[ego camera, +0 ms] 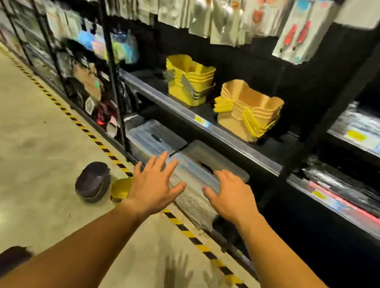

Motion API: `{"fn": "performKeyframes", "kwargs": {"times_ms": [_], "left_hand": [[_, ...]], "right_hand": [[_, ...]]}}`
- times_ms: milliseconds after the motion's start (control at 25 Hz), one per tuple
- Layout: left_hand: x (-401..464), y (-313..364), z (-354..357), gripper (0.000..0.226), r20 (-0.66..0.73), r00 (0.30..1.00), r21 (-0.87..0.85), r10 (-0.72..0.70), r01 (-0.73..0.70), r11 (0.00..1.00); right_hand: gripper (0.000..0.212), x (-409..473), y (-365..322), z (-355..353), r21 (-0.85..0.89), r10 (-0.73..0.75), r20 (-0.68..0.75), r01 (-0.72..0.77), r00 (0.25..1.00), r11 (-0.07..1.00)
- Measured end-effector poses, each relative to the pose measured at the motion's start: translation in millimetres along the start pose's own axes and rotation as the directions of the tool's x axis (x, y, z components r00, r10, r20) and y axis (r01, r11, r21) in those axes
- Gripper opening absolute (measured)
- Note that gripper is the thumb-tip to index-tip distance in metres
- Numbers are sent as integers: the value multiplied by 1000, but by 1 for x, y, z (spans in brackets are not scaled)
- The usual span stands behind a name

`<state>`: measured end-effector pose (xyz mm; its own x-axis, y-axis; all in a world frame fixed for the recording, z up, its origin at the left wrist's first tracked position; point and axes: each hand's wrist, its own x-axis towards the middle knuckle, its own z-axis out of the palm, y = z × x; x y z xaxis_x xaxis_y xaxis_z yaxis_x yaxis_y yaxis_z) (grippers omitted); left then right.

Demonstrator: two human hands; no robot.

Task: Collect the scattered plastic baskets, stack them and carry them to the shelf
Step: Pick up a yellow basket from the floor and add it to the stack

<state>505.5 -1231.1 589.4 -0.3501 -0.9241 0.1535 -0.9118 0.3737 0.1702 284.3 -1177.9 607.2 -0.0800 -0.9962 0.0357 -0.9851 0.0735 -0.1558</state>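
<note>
A: We hold both hands out, palms down, grasping nothing. Our left hand (154, 184) has its fingers straight and spread wide; our right hand (230, 195) has its fingers relaxed and slightly bent. The two hands are near each other but apart.

B: And the baskets?

A: Just left of our left hand, on the concrete floor (31, 150), a dark basket (93, 181) lies tilted on its side with its opening toward us; we see nothing inside it. A yellow basket (121, 189) sits beside it, partly hidden behind our left wrist, so we cannot tell its contents. Near our left elbow, a dark rounded object (7, 262) is too blurred to name.

B: What lies beyond the hands?

A: Beyond and above our fingertips, on the black shelf (242, 147), stand two nested stacks: a yellow stack (188, 80) farther off and an orange stack (248, 110) nearer our right hand, with yellow handles. The top basket of each looks empty.

B: And directly under the hands?

A: Past our fingers, on the lowest level, we see clear lidded bins (196, 168), their contents unreadable. A black-and-yellow striped line (189, 234) passes below our wrists. Packaged goods (221, 13) hang high above both hands.
</note>
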Motion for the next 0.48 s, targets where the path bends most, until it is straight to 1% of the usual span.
{"fn": "performKeyframes", "kwargs": {"times_ms": [80, 240, 320, 480], "left_hand": [[-4, -57, -6, 78, 13, 996, 15, -92, 91, 996], [-16, -164, -21, 76, 32, 972, -2, -235, 235, 972], [-21, -200, -26, 75, 36, 963, -17, -268, 269, 963], [-15, -249, -21, 73, 83, 951, -18, -298, 300, 954]], "right_hand": [[71, 32, -48, 16, -4, -60, 43, 60, 997, 998], [67, 89, -147, 37, 20, -188, 62, 187, 980, 982], [67, 109, -187, 50, 36, -231, 79, 229, 970, 973], [67, 138, -238, 76, 65, -232, 145, 225, 962, 972]]}}
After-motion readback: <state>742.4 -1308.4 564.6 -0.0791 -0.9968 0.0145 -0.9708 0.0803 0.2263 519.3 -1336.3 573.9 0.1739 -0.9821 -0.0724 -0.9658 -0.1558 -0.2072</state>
